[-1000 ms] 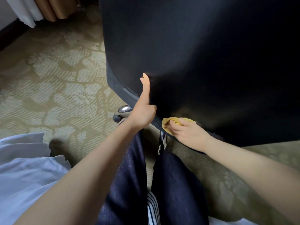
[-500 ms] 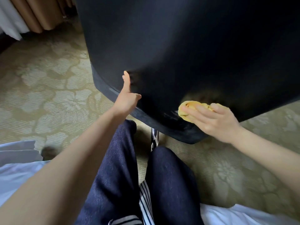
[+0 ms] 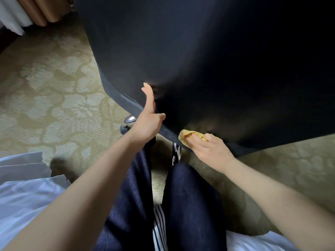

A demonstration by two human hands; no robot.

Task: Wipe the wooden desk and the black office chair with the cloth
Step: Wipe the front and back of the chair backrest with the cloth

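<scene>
The black office chair (image 3: 208, 60) fills the upper right, its dark back turned toward me. My left hand (image 3: 147, 122) rests flat against the chair's left side with straight fingers pointing up. My right hand (image 3: 208, 147) presses a yellow cloth (image 3: 188, 135) onto the lower edge of the chair back, fingers laid over the cloth. Most of the cloth is hidden under that hand. The wooden desk is out of view.
Patterned beige carpet (image 3: 54, 98) covers the floor. A chrome chair base arm (image 3: 127, 121) and the chrome post (image 3: 176, 154) show below the chair. My legs in dark trousers (image 3: 190, 205) are below. White bedding (image 3: 23, 187) lies at the lower left; curtains (image 3: 36, 9) hang at the top left.
My right hand slid the cloth from the bottom edge rightward, then back left along the chair's lower edge. My left hand stayed pressed against the chair side.
</scene>
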